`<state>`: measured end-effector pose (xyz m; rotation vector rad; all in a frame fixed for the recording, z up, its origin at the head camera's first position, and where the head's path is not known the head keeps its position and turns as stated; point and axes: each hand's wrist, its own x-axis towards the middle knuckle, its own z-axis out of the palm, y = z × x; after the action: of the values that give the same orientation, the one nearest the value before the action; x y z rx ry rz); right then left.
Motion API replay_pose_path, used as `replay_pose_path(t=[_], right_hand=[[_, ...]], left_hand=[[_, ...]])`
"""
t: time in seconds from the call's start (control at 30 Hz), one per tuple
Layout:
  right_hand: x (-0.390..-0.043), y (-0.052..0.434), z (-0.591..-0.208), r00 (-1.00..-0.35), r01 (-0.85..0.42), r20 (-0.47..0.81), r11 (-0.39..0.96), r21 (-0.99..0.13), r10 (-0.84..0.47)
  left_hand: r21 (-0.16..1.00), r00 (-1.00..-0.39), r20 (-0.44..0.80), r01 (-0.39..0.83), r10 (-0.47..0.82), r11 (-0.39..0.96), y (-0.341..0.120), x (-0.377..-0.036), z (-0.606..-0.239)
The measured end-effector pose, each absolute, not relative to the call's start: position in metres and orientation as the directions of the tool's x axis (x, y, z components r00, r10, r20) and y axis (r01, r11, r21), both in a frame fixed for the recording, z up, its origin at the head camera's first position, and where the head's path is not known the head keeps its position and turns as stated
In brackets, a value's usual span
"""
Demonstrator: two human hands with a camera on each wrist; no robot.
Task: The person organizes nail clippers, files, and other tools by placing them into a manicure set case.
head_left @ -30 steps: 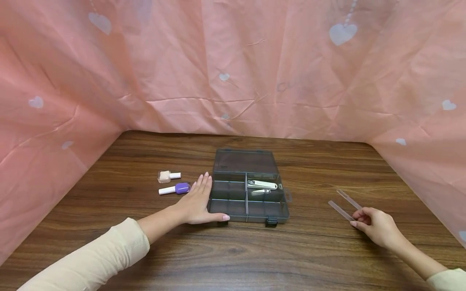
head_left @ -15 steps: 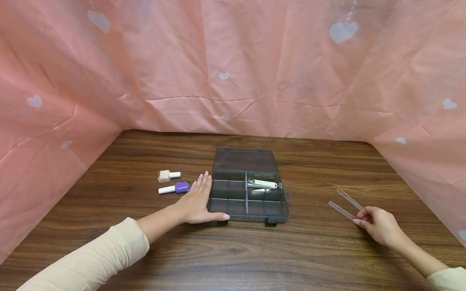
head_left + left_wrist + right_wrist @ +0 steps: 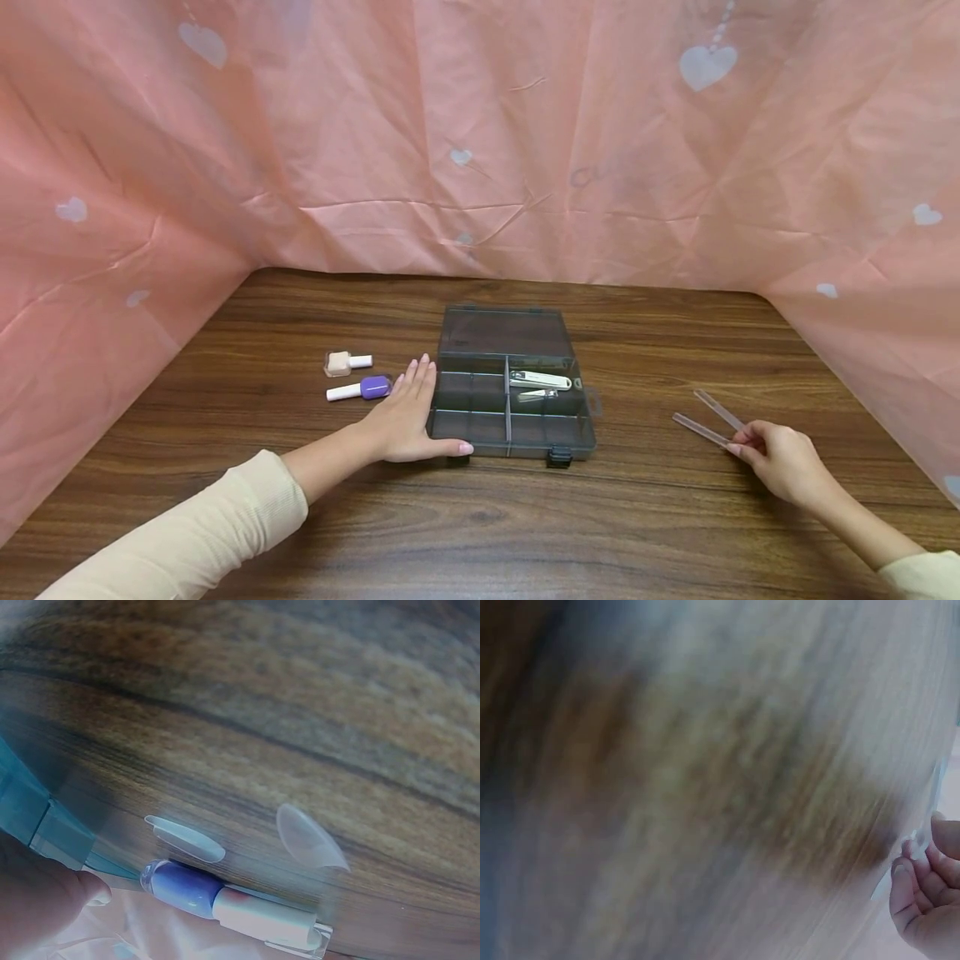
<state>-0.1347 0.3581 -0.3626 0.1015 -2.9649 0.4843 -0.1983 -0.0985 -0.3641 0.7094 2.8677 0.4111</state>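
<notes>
Where the bench [image 3: 480, 533] extends leftward from the right hand [image 3: 780, 465], open room separates that hand from the compartmented box [image 3: 543, 428], whose right edge faces it. The left hand [image 3: 405, 425], fingers straight, rests against the box's left wall, well apart from the clear strips [image 3: 701, 430]. The right hand pinches these strips; their long axes slant leftward and forward, free ends apart.

Pink cloth [image 3: 630, 175] hung behind and along both sides, creased, wrinkled. Pale hearts [image 3: 707, 67] printed on it, some on beaded strings. Dark brown wood-grain counter [image 3: 480, 542], rounded far corners, soft sheen from light.
</notes>
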Motion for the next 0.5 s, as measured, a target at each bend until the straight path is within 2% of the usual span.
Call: replay_pose_path(t=[0.5], right_hand=[[-0.1347,0.3551,-0.3683,-0.948,-0.175,0.310,0.937,-0.302,-0.077]], left_hand=[[0.289,-0.877,-0.089,0.430,0.472,0.855,-0.0977,-0.1962,-0.3628]])
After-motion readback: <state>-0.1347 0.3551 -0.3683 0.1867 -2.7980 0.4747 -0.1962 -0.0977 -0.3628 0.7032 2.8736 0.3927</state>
